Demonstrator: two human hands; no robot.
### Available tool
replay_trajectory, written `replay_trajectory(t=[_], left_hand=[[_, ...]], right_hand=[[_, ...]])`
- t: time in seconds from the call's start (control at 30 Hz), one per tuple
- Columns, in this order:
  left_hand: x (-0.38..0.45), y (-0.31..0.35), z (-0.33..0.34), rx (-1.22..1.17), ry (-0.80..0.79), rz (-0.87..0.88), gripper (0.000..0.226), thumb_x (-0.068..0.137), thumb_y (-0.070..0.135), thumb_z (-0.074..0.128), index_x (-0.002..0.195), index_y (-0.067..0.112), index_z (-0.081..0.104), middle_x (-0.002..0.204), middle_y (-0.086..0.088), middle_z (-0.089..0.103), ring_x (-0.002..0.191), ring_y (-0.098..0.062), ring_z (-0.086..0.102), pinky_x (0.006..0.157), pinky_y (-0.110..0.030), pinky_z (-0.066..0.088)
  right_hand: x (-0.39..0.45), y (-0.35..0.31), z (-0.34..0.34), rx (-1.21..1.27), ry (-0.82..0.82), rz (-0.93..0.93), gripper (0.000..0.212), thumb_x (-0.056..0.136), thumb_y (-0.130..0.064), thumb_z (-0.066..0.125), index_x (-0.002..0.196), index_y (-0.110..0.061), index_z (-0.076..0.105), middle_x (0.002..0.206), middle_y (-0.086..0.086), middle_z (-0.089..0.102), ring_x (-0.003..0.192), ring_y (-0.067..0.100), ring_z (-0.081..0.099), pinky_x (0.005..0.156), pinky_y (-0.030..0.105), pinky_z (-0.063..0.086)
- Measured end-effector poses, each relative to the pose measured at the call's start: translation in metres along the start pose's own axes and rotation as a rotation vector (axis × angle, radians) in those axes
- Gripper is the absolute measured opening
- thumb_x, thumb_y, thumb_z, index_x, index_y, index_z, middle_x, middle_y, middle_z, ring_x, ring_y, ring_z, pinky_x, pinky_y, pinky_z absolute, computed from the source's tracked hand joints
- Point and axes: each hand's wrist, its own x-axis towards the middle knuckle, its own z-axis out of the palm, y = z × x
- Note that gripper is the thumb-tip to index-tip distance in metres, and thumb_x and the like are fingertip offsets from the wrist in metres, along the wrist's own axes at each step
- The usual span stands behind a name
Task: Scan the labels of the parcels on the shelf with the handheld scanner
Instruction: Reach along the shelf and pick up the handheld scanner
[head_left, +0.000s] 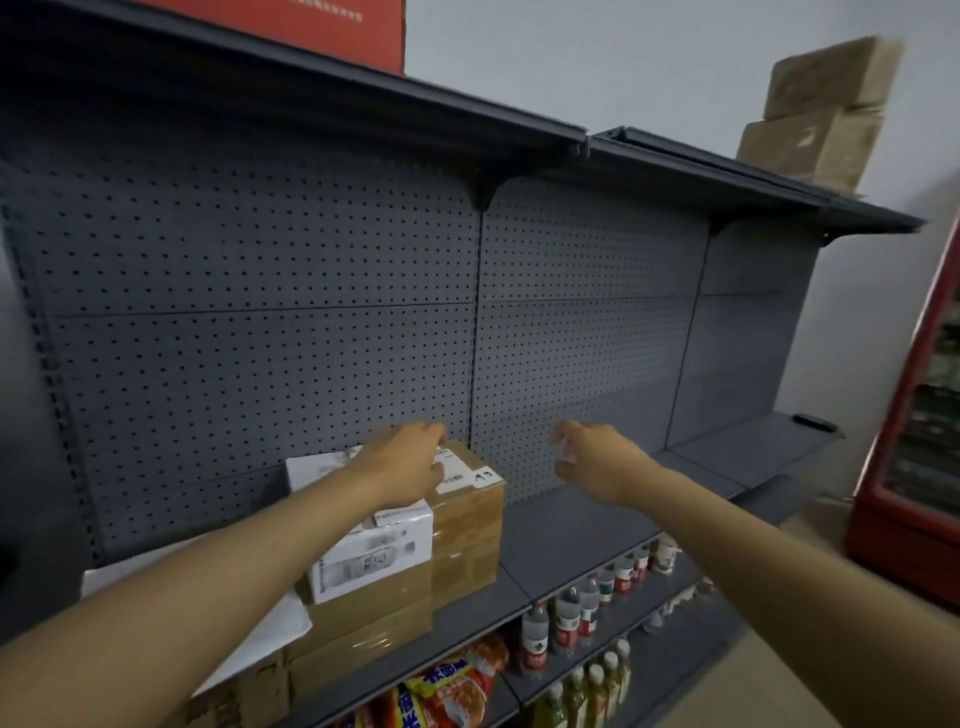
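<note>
The left hand (410, 460) lies flat, fingers loosely spread, on top of a brown parcel (467, 514) standing on the grey shelf (566, 535); it covers part of the white label (460, 470) stuck to the parcel's top. A white box (371, 545) sits just left of that parcel, resting on more brown boxes (363, 623). To the right of the parcel, the right hand (597, 460) hovers above bare shelf with its fingers curled around something small and pale (566, 452), too blurred to name; whether it is the scanner cannot be told. Far right of the parcel, on the shelf's end, lies a small dark object (813, 421). Below the parcel's shelf stand bottles (571, 618) and snack bags (452, 686).
</note>
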Motion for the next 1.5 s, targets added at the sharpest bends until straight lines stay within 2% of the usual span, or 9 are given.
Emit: replay_trajectory(t=[0.3,0.4,0.53,0.73,0.9,1.13,1.3,1.4,1.5], left_hand=[[0.136,0.052,0.062,-0.021,-0.05,0.194,0.031,0.098,0.025,0.044,0.126,0.013,0.048,0.114,-0.004,0.058,0.098,-0.021,0.057,0.086,-0.032,0.043],[0.193,0.075,0.076,-0.034,-0.096,0.232,0.035,0.098,0.025,0.044,0.131,0.013,0.045,0.12,-0.005,0.056,0.101,-0.02,0.056,0.087,-0.031,0.044],[0.264,0.113,0.087,-0.074,-0.093,0.266,0.029,0.097,0.024,0.045,0.123,0.013,0.049,0.116,-0.005,0.057,0.097,-0.019,0.056,0.079,-0.03,0.045],[0.326,0.179,0.113,-0.062,-0.085,0.424,0.034,0.098,0.024,0.044,0.13,0.013,0.045,0.117,-0.005,0.055,0.101,-0.021,0.055,0.089,-0.033,0.044],[0.38,0.228,0.139,-0.107,-0.108,0.501,0.036,0.098,0.022,0.044,0.132,0.012,0.045,0.119,-0.006,0.055,0.103,-0.022,0.055,0.089,-0.033,0.043],[0.477,0.298,0.179,-0.146,-0.109,0.605,0.034,0.097,0.023,0.045,0.129,0.013,0.046,0.126,-0.007,0.054,0.11,-0.027,0.055,0.093,-0.036,0.042],[0.558,0.343,0.196,-0.179,-0.083,0.685,0.038,0.096,0.021,0.045,0.133,0.013,0.045,0.131,-0.006,0.054,0.112,-0.026,0.056,0.093,-0.036,0.044],[0.601,0.374,0.207,-0.191,-0.107,0.715,0.037,0.097,0.021,0.045,0.133,0.012,0.044,0.131,-0.008,0.053,0.113,-0.028,0.054,0.096,-0.037,0.042],[0.624,0.406,0.222,-0.198,-0.15,0.759,0.037,0.097,0.021,0.045,0.133,0.011,0.043,0.132,-0.01,0.051,0.115,-0.029,0.053,0.099,-0.039,0.04]], right_hand=[[0.074,0.105,0.008,-0.011,0.004,0.151,0.045,0.098,-0.029,0.051,0.14,-0.016,0.042,0.135,0.012,0.055,0.12,0.03,0.051,0.098,0.043,0.047],[0.097,0.149,0.005,-0.001,0.004,0.198,0.044,0.099,-0.03,0.049,0.141,-0.017,0.041,0.135,0.012,0.054,0.119,0.03,0.052,0.096,0.041,0.047],[0.116,0.209,-0.007,-0.01,0.009,0.266,0.044,0.099,-0.029,0.05,0.141,-0.017,0.041,0.138,0.012,0.052,0.123,0.031,0.051,0.099,0.043,0.047],[0.131,0.285,-0.022,-0.026,0.064,0.389,0.044,0.096,-0.03,0.054,0.137,-0.017,0.045,0.135,0.011,0.056,0.121,0.03,0.053,0.099,0.042,0.047],[0.143,0.346,-0.025,-0.047,0.098,0.469,0.046,0.096,-0.032,0.055,0.138,-0.017,0.045,0.133,0.01,0.058,0.12,0.03,0.054,0.098,0.04,0.048],[0.173,0.431,-0.029,-0.089,0.086,0.601,0.045,0.095,-0.03,0.056,0.136,-0.017,0.048,0.13,0.011,0.061,0.118,0.03,0.057,0.098,0.044,0.049],[0.21,0.49,-0.053,-0.13,0.126,0.674,0.039,0.093,-0.028,0.055,0.13,-0.018,0.052,0.126,0.008,0.064,0.111,0.028,0.06,0.089,0.036,0.052],[0.226,0.524,-0.062,-0.118,0.168,0.72,0.041,0.092,-0.025,0.057,0.132,-0.017,0.051,0.13,0.009,0.061,0.118,0.029,0.057,0.093,0.036,0.05],[0.231,0.553,-0.063,-0.101,0.157,0.779,0.041,0.092,-0.024,0.057,0.132,-0.017,0.05,0.128,0.01,0.062,0.113,0.029,0.059,0.092,0.039,0.052]])
